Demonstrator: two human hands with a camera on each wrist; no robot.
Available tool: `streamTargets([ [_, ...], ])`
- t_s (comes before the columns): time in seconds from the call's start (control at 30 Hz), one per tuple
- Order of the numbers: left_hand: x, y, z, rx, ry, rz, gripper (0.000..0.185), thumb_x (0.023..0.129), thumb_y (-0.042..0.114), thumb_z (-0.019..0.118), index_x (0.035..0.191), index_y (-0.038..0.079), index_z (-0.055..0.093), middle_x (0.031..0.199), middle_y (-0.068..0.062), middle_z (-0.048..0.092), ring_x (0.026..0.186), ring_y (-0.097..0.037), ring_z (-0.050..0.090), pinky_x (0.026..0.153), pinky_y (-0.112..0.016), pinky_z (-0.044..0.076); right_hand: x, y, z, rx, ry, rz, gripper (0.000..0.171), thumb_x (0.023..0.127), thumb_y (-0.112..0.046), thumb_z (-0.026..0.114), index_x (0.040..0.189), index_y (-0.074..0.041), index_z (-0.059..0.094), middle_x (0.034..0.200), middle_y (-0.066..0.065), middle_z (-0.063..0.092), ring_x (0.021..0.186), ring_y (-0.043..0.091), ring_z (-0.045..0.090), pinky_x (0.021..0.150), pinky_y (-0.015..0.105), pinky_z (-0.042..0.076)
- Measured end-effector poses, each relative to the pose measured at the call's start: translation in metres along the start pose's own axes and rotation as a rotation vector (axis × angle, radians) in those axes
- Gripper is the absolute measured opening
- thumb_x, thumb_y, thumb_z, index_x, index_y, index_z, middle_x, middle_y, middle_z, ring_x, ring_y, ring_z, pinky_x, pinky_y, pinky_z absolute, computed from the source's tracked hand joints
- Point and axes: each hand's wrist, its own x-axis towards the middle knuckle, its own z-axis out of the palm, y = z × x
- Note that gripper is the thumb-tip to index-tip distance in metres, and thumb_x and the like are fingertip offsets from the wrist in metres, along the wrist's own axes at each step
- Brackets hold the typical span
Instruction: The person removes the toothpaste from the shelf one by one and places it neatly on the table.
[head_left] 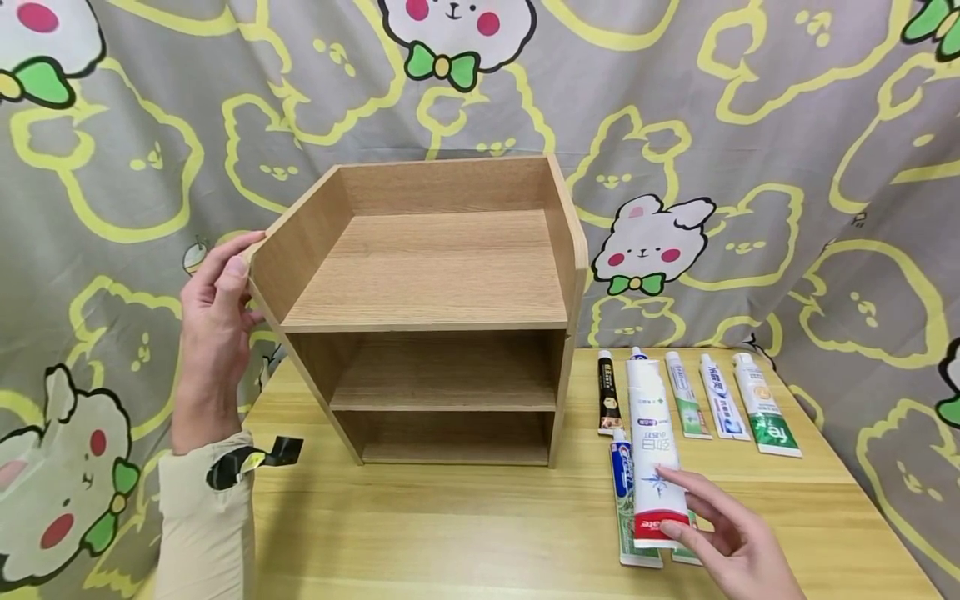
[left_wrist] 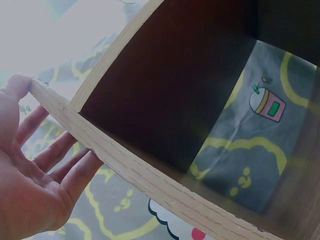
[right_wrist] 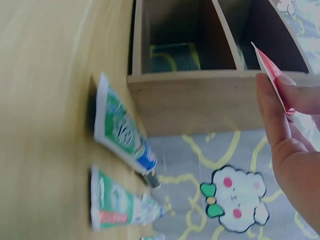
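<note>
A light wooden shelf unit point(head_left: 427, 275), with a raised rim around its top and two compartments below, stands on the table. My left hand point(head_left: 213, 333) grips the front edge of its left side panel; the left wrist view shows the thumb point(left_wrist: 20, 86) at one face and fingers point(left_wrist: 82, 172) at the other. To the right of the shelf, my right hand point(head_left: 731, 533) pinches the red flat end of a white toothpaste tube point(head_left: 654, 433) between thumb and fingers. Raised above the table, this tube partly covers other tubes. Its red end point(right_wrist: 272, 75) shows edge-on in the right wrist view.
A blue and green toothpaste tube point(head_left: 624, 500) lies beside the held one. Farther back are a black tube point(head_left: 608, 392), a white-green tube point(head_left: 687, 396), a white-blue tube point(head_left: 723, 398) and a larger green-ended tube point(head_left: 767, 408). A patterned curtain point(head_left: 480, 117) hangs behind the table point(head_left: 450, 533).
</note>
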Motion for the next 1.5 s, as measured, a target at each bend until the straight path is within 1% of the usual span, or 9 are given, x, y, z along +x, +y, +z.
streamTargets([
  [0.23, -0.001, 0.0, 0.0, 0.007, 0.004, 0.0, 0.036, 0.1, 0.016, 0.059, 0.132, 0.0, 0.066, 0.124, -0.017, 0.058, 0.09, -0.025, 0.062, 0.056, -0.029, 0.059, -0.006, 0.017, -0.014, 0.012, 0.025, 0.015, 0.054, 0.089, 0.013, 0.07, 0.141, 0.004, 0.056, 0.138, -0.017, 0.059, 0.114, -0.001, 0.064, 0.075, 0.03, 0.06],
  [0.4, -0.001, 0.0, 0.001, 0.01, 0.006, -0.004, 0.036, 0.1, 0.016, 0.06, 0.132, 0.001, 0.066, 0.124, -0.017, 0.058, 0.09, -0.025, 0.063, 0.055, -0.029, 0.059, -0.01, 0.025, -0.024, -0.044, 0.065, 0.069, 0.055, 0.089, 0.009, 0.073, 0.142, 0.003, 0.056, 0.135, -0.024, 0.057, 0.112, -0.006, 0.063, 0.079, 0.023, 0.058],
  [0.57, -0.001, 0.0, 0.001, 0.013, 0.011, -0.002, 0.036, 0.1, 0.016, 0.059, 0.132, 0.001, 0.066, 0.125, -0.017, 0.057, 0.09, -0.025, 0.062, 0.056, -0.029, 0.059, -0.012, 0.033, -0.033, -0.091, 0.094, 0.052, 0.056, 0.088, 0.011, 0.073, 0.14, 0.005, 0.056, 0.135, -0.023, 0.059, 0.113, -0.006, 0.062, 0.084, 0.02, 0.055],
  [0.7, -0.001, 0.0, 0.001, 0.023, 0.014, 0.0, 0.036, 0.1, 0.017, 0.06, 0.132, 0.001, 0.066, 0.126, -0.017, 0.057, 0.091, -0.025, 0.062, 0.055, -0.028, 0.059, -0.014, 0.04, -0.038, -0.122, 0.105, 0.036, 0.055, 0.087, 0.012, 0.073, 0.139, 0.005, 0.057, 0.134, -0.023, 0.06, 0.112, -0.006, 0.062, 0.084, 0.019, 0.055],
  [0.87, 0.0, 0.0, 0.001, 0.024, 0.013, 0.002, 0.036, 0.1, 0.017, 0.06, 0.132, 0.001, 0.067, 0.126, -0.017, 0.057, 0.09, -0.025, 0.062, 0.053, -0.026, 0.057, -0.015, 0.049, -0.045, -0.088, 0.109, 0.041, 0.055, 0.087, 0.014, 0.073, 0.14, 0.008, 0.056, 0.135, -0.02, 0.061, 0.115, -0.006, 0.061, 0.087, 0.016, 0.053],
  [1.03, 0.0, 0.0, 0.001, 0.02, 0.012, 0.004, 0.036, 0.1, 0.017, 0.06, 0.132, 0.001, 0.066, 0.127, -0.017, 0.057, 0.091, -0.025, 0.062, 0.054, -0.027, 0.058, -0.016, 0.06, -0.051, -0.045, 0.103, 0.055, 0.055, 0.087, 0.013, 0.073, 0.139, 0.009, 0.055, 0.135, -0.018, 0.063, 0.118, -0.007, 0.059, 0.09, 0.013, 0.05],
  [1.13, 0.0, 0.0, 0.002, 0.023, 0.015, 0.006, 0.036, 0.1, 0.017, 0.06, 0.132, 0.001, 0.066, 0.127, -0.017, 0.056, 0.091, -0.026, 0.062, 0.054, -0.027, 0.058, -0.018, 0.067, -0.055, -0.01, 0.098, 0.086, 0.055, 0.087, 0.013, 0.073, 0.139, 0.01, 0.055, 0.133, -0.018, 0.064, 0.116, -0.007, 0.06, 0.089, 0.013, 0.05],
  [1.17, 0.001, -0.001, 0.002, 0.027, 0.015, 0.007, 0.036, 0.1, 0.017, 0.06, 0.132, 0.001, 0.067, 0.128, -0.017, 0.056, 0.092, -0.026, 0.062, 0.054, -0.027, 0.058, -0.019, 0.07, -0.057, -0.017, 0.097, 0.102, 0.055, 0.087, 0.012, 0.074, 0.139, 0.01, 0.055, 0.132, -0.019, 0.064, 0.115, -0.007, 0.06, 0.088, 0.012, 0.05],
  [1.5, 0.0, -0.001, 0.001, 0.028, 0.011, 0.007, 0.036, 0.101, 0.016, 0.059, 0.132, 0.001, 0.066, 0.127, -0.017, 0.057, 0.091, -0.026, 0.062, 0.055, -0.028, 0.058, -0.027, 0.093, -0.065, -0.155, 0.06, 0.303, 0.057, 0.091, -0.014, 0.079, 0.139, 0.008, 0.057, 0.122, -0.034, 0.058, 0.105, -0.015, 0.059, 0.082, 0.009, 0.051],
])
